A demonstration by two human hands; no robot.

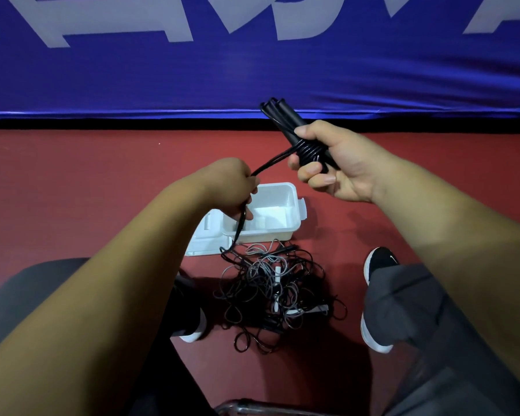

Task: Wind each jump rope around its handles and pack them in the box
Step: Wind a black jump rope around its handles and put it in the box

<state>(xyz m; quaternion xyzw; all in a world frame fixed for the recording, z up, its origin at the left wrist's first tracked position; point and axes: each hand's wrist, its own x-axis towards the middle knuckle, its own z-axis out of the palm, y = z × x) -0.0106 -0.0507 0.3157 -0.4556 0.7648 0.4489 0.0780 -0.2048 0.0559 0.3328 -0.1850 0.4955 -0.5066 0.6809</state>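
Right hand (339, 166) gripped the black handles (285, 121), cord coiled round them; left hand (234, 187) pinched the taut black cord (270, 162) above the white box (279, 232), which stood open beside tangled ropes (270, 292) on the red floor (102, 175).

Your left forearm (102, 280) and right forearm (433, 229): bare from the frame edge down to the wrist.

Your right hand (336, 166): nails cut short, plain. Your left hand (234, 187): nails mostly hidden, cannot tell.

Your trousers (409, 301): dark grey, loose cloth, creased in broad folds over your right shin. The same grey covers your left knee at the lower left.

Your right shoe (382, 259): black upper, small white swoosh mark on the side, white sole rim, faint orange tinge at the heel end.

Your left shoe (194, 330): mostly covered by your arm and trouser leg; dark upper, white edge at the toe.
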